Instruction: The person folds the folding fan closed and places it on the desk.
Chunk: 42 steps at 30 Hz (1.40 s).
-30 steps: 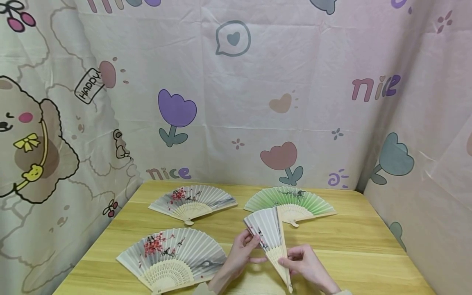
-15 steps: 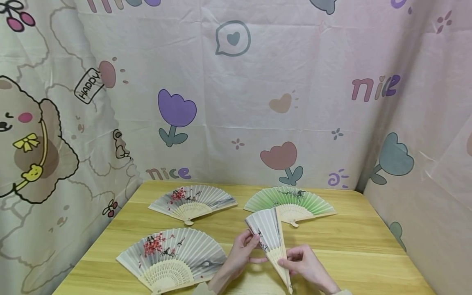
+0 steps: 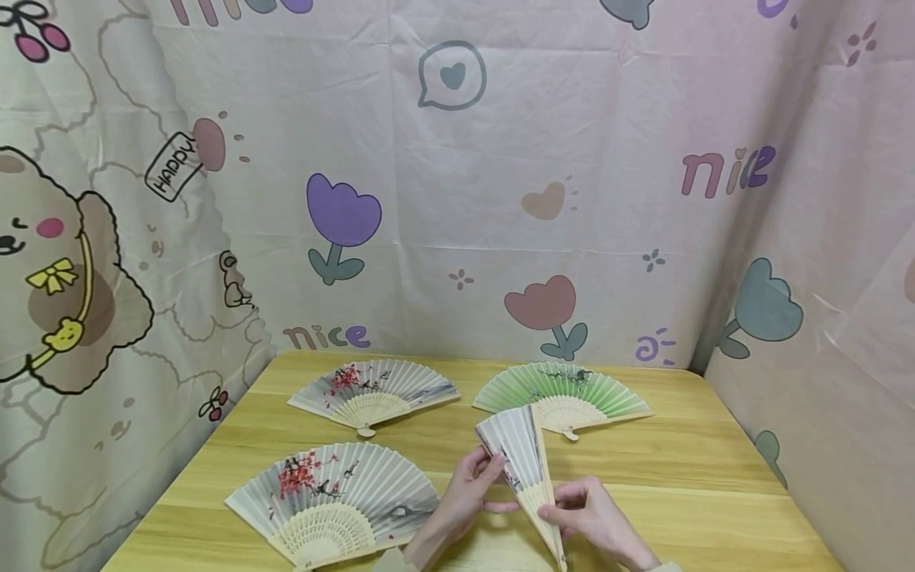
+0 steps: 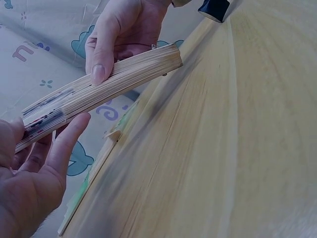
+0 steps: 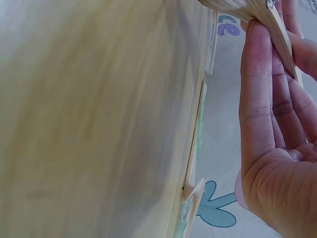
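Note:
A partly folded hand fan [image 3: 520, 457], whitish with dark and red print and pale wooden ribs, is held up above the table between both hands. My left hand [image 3: 468, 491] pinches its leaf by the left edge, thumb on the near face. Lower down, my right hand [image 3: 595, 512] grips the ribs, thumb in front and fingers behind. In the left wrist view the fan's stacked ribs [image 4: 104, 89] show edge-on, with the left hand [image 4: 37, 173] at the leaf end. The right wrist view shows the right hand's fingers [image 5: 257, 89] against the ribs.
A spread green fan [image 3: 565, 389] lies at the back right, partly behind the held fan. Two spread grey fans with red blossoms lie on the left, one at the back [image 3: 375, 393] and one in front [image 3: 336, 500]. The wooden table [image 3: 700, 477] meets a printed cloth [image 3: 457, 199] behind.
The held fan has narrowed slightly, its right edge shifting a little to the left at the top. Both hands keep nearly the same place, and the fans on the table have not moved.

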### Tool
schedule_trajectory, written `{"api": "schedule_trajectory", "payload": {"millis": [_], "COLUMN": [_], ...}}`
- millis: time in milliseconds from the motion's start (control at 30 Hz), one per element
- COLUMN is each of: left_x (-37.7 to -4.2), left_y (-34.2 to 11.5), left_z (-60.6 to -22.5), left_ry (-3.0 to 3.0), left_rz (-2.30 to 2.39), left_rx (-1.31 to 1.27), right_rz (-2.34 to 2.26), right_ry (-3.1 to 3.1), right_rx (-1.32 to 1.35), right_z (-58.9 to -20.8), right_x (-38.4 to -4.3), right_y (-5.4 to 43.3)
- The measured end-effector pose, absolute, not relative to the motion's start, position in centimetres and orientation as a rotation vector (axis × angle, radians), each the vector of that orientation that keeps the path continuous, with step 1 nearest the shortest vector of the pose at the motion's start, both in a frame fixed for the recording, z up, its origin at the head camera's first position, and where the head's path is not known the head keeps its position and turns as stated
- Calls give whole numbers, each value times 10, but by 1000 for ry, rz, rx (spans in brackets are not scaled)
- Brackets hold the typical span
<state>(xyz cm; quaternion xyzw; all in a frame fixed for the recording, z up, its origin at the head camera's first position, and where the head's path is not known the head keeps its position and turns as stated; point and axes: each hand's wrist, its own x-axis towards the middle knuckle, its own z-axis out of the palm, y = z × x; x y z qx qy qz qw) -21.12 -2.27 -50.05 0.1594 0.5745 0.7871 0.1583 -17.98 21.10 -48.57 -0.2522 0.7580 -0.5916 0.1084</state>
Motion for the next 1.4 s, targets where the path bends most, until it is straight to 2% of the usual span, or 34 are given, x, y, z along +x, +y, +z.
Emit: {"api": "schedule_trajectory", "payload": {"millis": [1400], "left_x": [-210], "left_y": [-23], "left_z": [-501], "left_ry": [1599], "left_rz": [2268], "left_rx": [426], "right_rz": [-1673], "right_ry": [2203], "right_rx": [-793], "right_z": [-486], "right_x": [-181], "right_y": [210]}}
